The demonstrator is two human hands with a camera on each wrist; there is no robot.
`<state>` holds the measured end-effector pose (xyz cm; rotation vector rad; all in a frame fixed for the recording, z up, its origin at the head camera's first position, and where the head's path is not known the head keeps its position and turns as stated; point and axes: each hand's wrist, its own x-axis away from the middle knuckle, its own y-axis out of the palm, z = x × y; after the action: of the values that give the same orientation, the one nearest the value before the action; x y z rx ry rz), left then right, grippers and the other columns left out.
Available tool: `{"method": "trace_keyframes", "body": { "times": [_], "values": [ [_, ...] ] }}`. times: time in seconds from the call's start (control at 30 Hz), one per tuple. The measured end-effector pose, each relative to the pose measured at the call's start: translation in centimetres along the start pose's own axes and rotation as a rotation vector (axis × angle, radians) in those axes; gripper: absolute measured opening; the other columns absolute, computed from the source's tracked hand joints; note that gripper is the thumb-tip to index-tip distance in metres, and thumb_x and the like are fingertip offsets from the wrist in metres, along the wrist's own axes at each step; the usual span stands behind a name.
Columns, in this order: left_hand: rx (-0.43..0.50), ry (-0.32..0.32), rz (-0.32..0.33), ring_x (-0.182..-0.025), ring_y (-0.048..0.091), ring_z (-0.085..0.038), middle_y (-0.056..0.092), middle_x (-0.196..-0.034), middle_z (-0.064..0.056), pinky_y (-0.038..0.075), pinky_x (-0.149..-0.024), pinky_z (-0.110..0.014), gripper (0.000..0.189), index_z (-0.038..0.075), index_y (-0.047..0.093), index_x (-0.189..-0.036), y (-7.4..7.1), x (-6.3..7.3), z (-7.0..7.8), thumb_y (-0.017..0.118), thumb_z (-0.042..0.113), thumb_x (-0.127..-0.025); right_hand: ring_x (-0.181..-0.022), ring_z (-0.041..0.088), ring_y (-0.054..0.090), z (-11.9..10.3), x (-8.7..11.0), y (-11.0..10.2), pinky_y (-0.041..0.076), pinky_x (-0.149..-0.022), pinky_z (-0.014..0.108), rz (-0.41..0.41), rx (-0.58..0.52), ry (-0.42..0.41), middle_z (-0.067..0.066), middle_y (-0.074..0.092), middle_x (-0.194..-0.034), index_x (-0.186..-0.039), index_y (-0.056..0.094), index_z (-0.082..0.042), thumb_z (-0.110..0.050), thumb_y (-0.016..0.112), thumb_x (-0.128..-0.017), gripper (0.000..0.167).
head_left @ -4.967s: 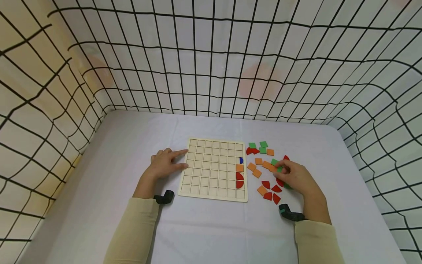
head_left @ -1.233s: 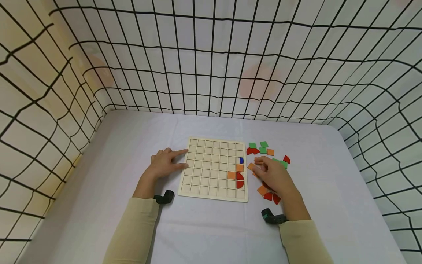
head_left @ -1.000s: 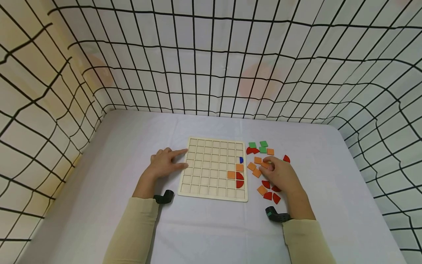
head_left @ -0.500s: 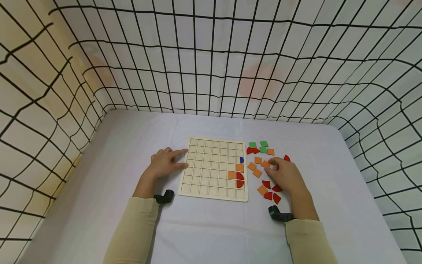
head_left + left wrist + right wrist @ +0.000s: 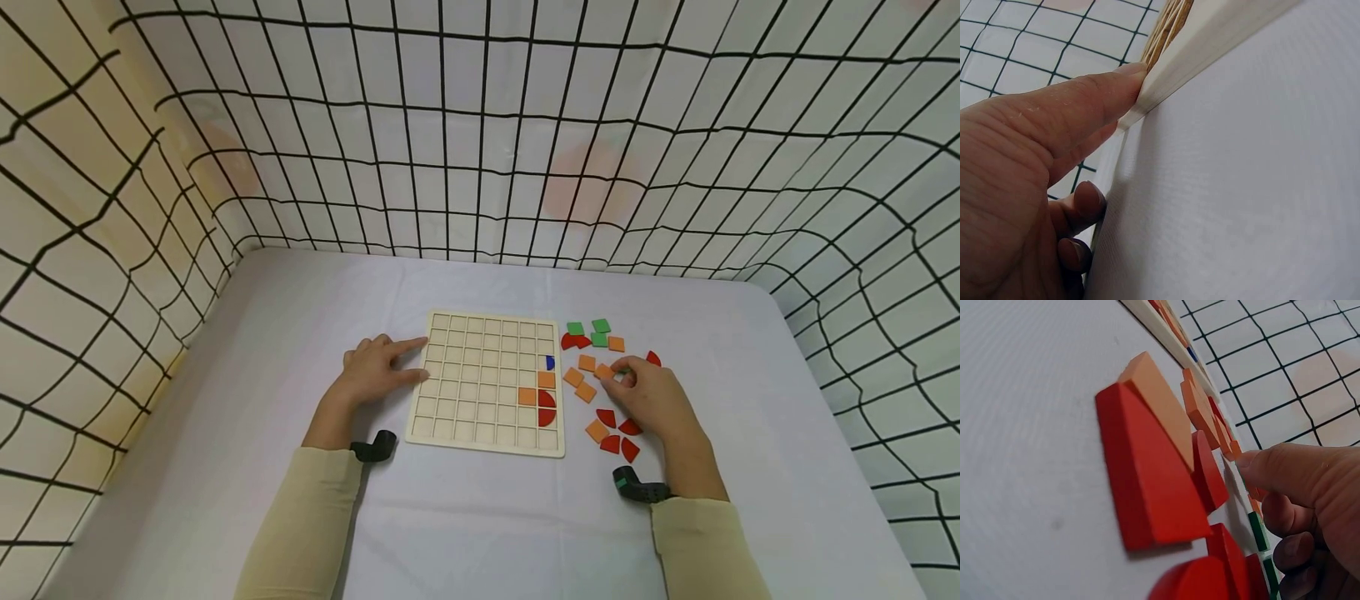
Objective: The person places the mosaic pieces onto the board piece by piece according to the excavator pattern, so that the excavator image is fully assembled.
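A pale wooden grid board (image 5: pixel 468 375) lies mid-table. My left hand (image 5: pixel 372 371) rests at its left edge, index finger and thumb extended and spread, the tips touching the rim; the left wrist view shows the thumb (image 5: pixel 1094 100) against the board's side. On the board's right part sit a blue piece (image 5: pixel 551 363), two orange squares and two red quarter-circles (image 5: pixel 546 399). Right of the board, my right hand (image 5: pixel 651 396) pinches an orange square tile (image 5: pixel 603 372) between thumb and index finger, low over the table. Its other fingers are curled, partly covering green tiles.
Several loose orange squares (image 5: pixel 573 378) lie between board and right hand. Green tiles (image 5: pixel 601 326) and red pieces (image 5: pixel 569 342) are behind them. Red quarter-circles (image 5: pixel 611 444) and an orange square (image 5: pixel 597 431) lie nearer. A black wire grid (image 5: pixel 480 200) surrounds the table.
Compared with 5 s ago, another orange square sits on the board, left of a red piece. My right hand shifted slightly right over the last second, then settled. The left hand stays put.
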<state>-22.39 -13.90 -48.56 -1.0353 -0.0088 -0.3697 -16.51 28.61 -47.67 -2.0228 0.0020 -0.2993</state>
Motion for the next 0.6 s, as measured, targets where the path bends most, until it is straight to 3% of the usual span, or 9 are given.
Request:
{"method": "trace_keyframes", "body": {
  "times": [0.23, 0.43, 0.6],
  "values": [
    [0.003, -0.003, -0.007, -0.089, 0.044, -0.023, 0.055, -0.1, -0.005, 0.03, -0.085, -0.047, 0.066, 0.035, 0.051, -0.151, -0.1, 0.0, 0.1, 0.07, 0.052, -0.09, -0.071, 0.021, 0.053, -0.5, 0.3, -0.3, 0.044, -0.058, 0.028, -0.027, -0.049, -0.006, 0.007, 0.057, -0.083, -0.128, 0.063, -0.011, -0.043, 0.072, -0.093, 0.048],
    [-0.005, 0.001, -0.004, -0.088, 0.045, -0.023, 0.055, -0.098, -0.005, 0.03, -0.083, -0.046, 0.066, 0.035, 0.052, -0.151, -0.1, 0.0, 0.0, 0.07, 0.053, -0.09, -0.064, 0.02, 0.056, -1.4, 0.6, -0.4, 0.047, -0.057, 0.029, -0.11, -0.099, -0.007, 0.007, 0.058, -0.085, -0.128, 0.063, -0.015, -0.039, 0.072, -0.094, 0.043],
    [-0.003, 0.005, -0.001, -0.088, 0.045, -0.023, 0.056, -0.098, -0.005, 0.03, -0.084, -0.047, 0.066, 0.035, 0.052, -0.15, 0.0, 0.0, -0.1, 0.07, 0.053, -0.09, -0.062, 0.019, 0.054, -2.5, 1.1, -0.2, 0.044, -0.055, 0.029, -0.156, -0.091, -0.076, 0.005, 0.057, -0.082, -0.124, 0.064, -0.015, -0.036, 0.073, -0.093, 0.038]
  ]
}}
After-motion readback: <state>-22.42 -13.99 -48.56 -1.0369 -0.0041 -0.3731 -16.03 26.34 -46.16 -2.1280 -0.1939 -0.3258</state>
